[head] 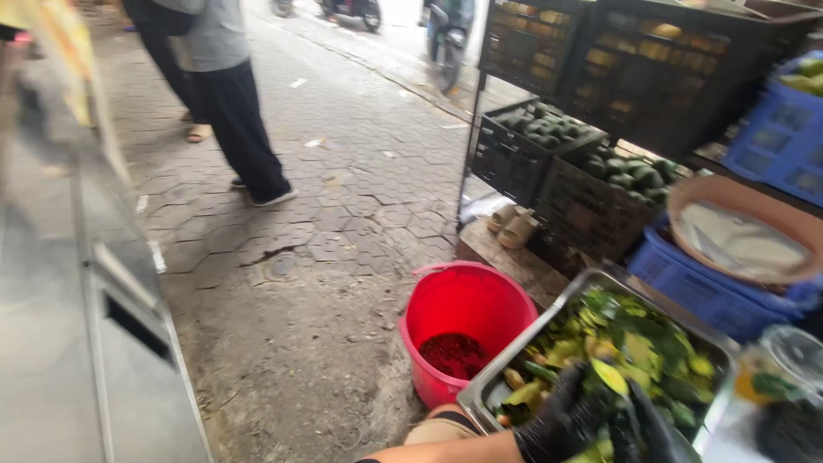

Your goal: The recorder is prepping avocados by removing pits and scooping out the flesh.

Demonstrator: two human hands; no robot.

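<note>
A paved street floor [343, 197] of hexagonal stones fills the middle of the frame, and a metal cabinet [77, 343] takes up the left edge. Across the upper right, dark crates [591, 206] of green avocados sit on a rack, with blue crates [711, 296] beside and below them, one carrying a round tan basin [686, 201]. At the upper left a person in dark trousers [236, 120] stands on the paving, well apart from the work. Lower centre, a red bucket [467, 300] stands on the ground, dark red scraps at its bottom, just beside a steel tray [506, 386] heaped with green and yellow avocado peels. At the bottom of the frame, two black-gloved hands meet at the near edge of the tray: the left hand [561, 420], reaching in from the lower left with a bare forearm, is curled partway closed over the peels, and the right hand [647, 429] is closed around an avocado piece [610, 375] whose yellow-green flesh shows above the fingers. A clear lidded cup [793, 351] stands at the lower right.
</note>
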